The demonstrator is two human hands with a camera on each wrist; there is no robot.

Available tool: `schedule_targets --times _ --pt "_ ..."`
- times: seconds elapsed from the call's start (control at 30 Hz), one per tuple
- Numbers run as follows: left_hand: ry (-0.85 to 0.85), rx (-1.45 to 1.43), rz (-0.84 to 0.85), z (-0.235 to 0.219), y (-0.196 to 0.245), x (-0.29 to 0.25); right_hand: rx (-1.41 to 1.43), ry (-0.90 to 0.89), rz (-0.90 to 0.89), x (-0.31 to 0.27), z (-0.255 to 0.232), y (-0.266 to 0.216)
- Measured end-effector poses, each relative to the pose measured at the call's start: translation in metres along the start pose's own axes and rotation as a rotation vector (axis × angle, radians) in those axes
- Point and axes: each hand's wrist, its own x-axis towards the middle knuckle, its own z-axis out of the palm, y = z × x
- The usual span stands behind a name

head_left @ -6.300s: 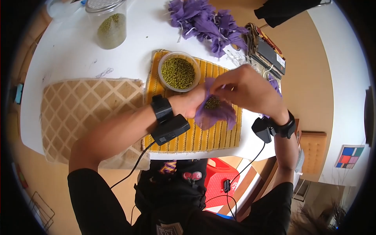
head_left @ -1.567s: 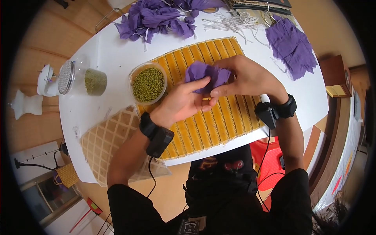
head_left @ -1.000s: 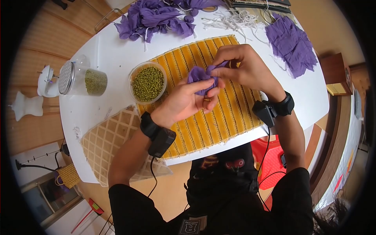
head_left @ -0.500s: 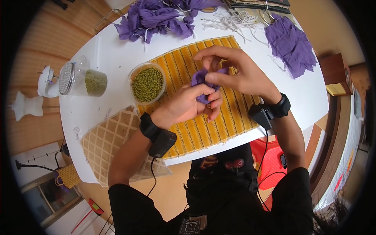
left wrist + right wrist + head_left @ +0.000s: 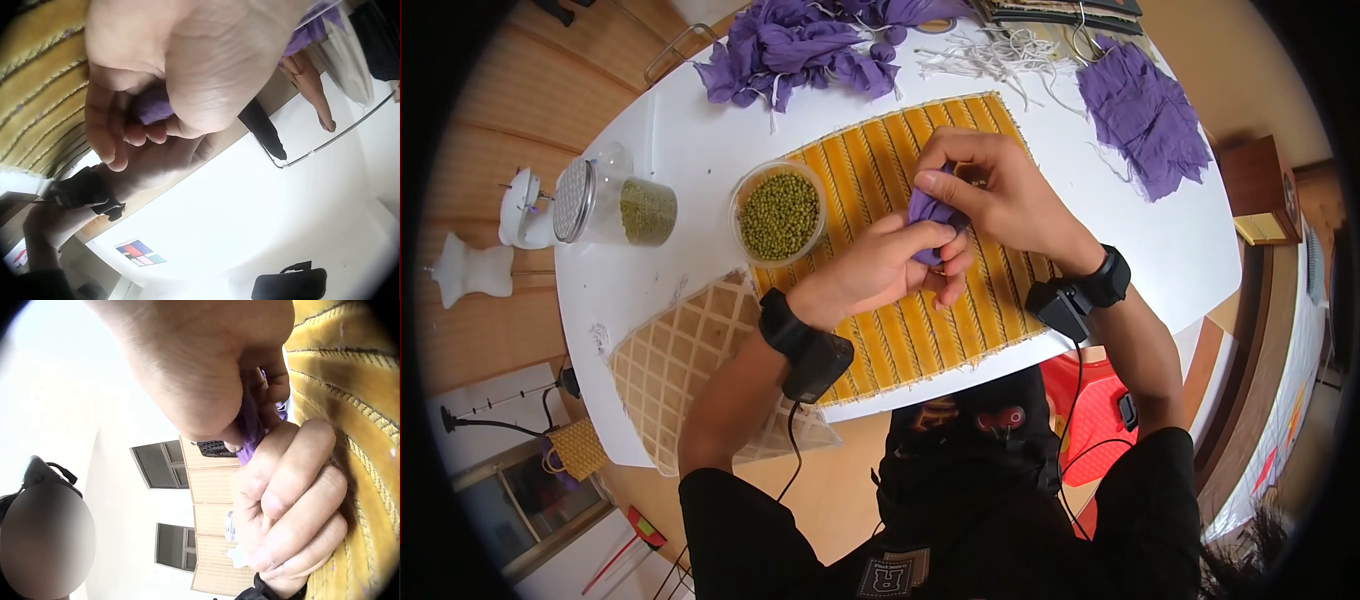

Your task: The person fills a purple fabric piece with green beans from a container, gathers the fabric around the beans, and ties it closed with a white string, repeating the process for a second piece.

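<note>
So the purple cloth [image 5: 927, 212] is bunched up small between two bare hands, right above the yellow striped mat [image 5: 960, 330]. The left hand [image 5: 880, 268] grips it from below, thumb pressed on it and fingers curled; from the left wrist you can see a bit of purple tucked inside the curled fingers. The right hand [image 5: 1015, 205] pinches the other end between thumb and fingers. Can't make out what's inside the bundle, the fingers cover most of it.

Around the mat: a clear bowl [image 5: 745, 248] of green beans [image 5: 780, 217] overlaps its left edge, close to the left hand. Farther left of the mat there's a clear jar [image 5: 636, 212] with a metal lid, partly filled with more green stuff. A beige lattice cloth [image 5: 665, 375] lies off the mat's near-left side, hanging over the edge of the white desk [image 5: 690, 130]. Past the mat's far edge sits a heap of purple fabric [image 5: 800, 50], with a tangle of white strings [image 5: 995, 55] to the right of that heap. A flat purple piece [image 5: 1142, 120] lies right of the mat.
</note>
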Motion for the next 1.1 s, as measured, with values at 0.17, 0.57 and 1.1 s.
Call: schedule_targets --times 0.17,0.57,1.1 --pt "-0.001 0.05 0.014 0.002 -0.001 0.0 0.149 0.028 0.058 0.0 -0.004 0.002" --pt "-0.019 0.025 0.03 -0.002 -0.002 0.0 -0.01 -0.102 -0.104 -0.001 -0.006 -0.015" --pt "-0.034 0.034 0.033 -0.002 -0.004 0.001 0.007 -0.041 -0.059 0.001 -0.007 -0.006"
